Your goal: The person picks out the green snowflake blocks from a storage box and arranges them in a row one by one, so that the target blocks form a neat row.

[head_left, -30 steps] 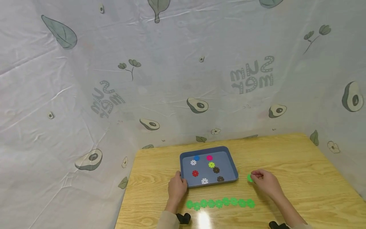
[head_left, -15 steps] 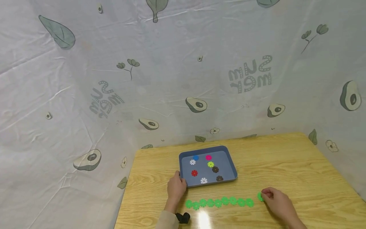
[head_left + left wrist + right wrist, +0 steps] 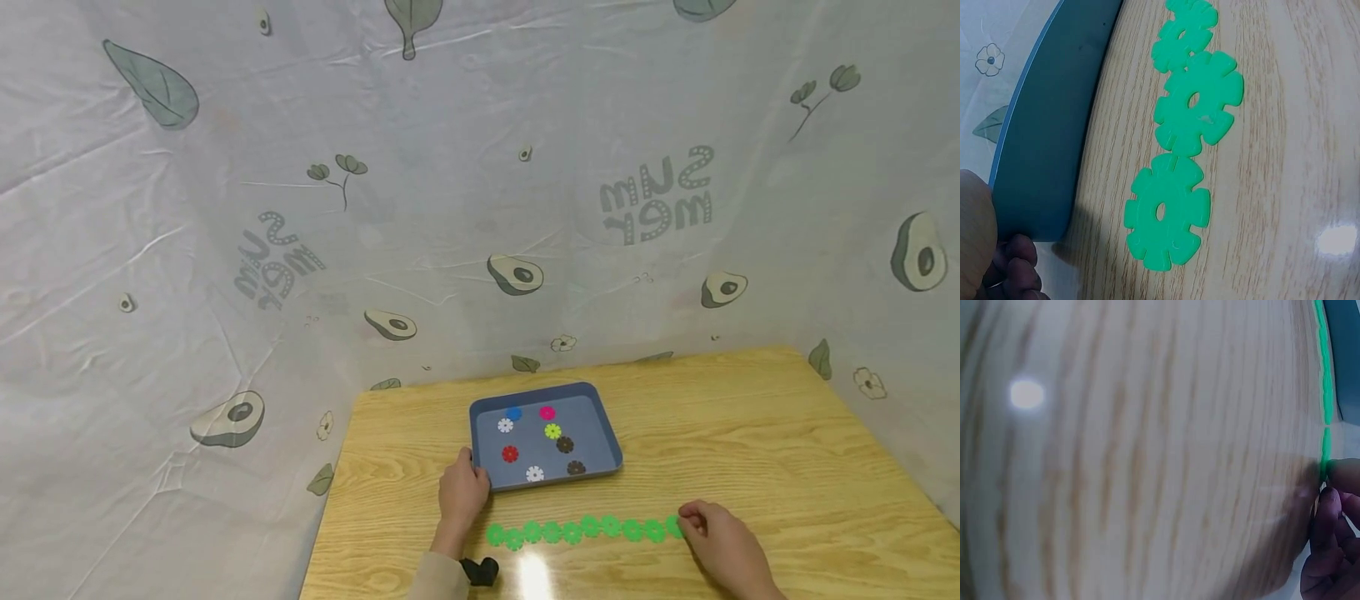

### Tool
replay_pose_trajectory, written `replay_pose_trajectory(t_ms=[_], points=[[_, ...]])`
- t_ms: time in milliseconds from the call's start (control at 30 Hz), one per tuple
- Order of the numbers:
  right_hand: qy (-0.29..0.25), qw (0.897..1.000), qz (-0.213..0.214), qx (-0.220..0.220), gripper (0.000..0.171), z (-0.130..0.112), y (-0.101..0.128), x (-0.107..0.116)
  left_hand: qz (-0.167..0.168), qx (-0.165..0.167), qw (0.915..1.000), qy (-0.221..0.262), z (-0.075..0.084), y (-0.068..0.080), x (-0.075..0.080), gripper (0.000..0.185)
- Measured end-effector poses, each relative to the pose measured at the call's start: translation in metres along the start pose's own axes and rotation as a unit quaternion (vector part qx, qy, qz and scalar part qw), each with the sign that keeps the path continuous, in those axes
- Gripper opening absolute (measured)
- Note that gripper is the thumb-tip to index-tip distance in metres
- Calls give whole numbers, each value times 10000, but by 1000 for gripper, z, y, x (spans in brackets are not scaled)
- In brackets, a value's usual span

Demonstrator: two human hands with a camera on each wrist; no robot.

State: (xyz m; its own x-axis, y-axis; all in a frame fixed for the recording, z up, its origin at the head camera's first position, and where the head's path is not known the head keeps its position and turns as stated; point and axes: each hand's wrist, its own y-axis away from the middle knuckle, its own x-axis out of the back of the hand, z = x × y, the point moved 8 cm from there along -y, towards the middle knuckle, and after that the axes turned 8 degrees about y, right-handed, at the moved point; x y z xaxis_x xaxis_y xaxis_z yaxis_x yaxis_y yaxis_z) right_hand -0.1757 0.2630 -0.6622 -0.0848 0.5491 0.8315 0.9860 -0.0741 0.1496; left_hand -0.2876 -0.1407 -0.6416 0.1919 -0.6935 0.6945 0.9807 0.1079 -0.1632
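Observation:
My left hand (image 3: 462, 492) grips the left front corner of a blue-grey tray (image 3: 557, 482), its fingers curled at the wall. Flat notched plastic discs, shaped like flowers, lie inside: white, blue, pink, yellow, red and brown. Along the front of the tray runs a wavy row of green notched discs (image 3: 572, 533) on the table. At the right end of that row, my right hand (image 3: 723, 546) pinches one more green disc (image 3: 1327, 450), partly covered by the fingers in the head view. It lies low at the table, at or very near the last disc of the row.
The wood-grain table (image 3: 787, 433) reaches back to a pale printed sheet (image 3: 450, 208) hung behind it and at both sides. A black strap piece (image 3: 482, 572) shows by the left wrist. Light glares off the tabletop near the front.
My right hand has carried the green disc from beside the tray's right front corner toward me, then left to the row's right end. The left hand stays at the tray.

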Motion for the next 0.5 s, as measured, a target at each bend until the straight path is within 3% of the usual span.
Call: replay_pose_trajectory(t_ms=[500], points=[[-53,9999,109,-53,31,-1,0,-1,-203,199,9996,76,-9,0,-2,22]])
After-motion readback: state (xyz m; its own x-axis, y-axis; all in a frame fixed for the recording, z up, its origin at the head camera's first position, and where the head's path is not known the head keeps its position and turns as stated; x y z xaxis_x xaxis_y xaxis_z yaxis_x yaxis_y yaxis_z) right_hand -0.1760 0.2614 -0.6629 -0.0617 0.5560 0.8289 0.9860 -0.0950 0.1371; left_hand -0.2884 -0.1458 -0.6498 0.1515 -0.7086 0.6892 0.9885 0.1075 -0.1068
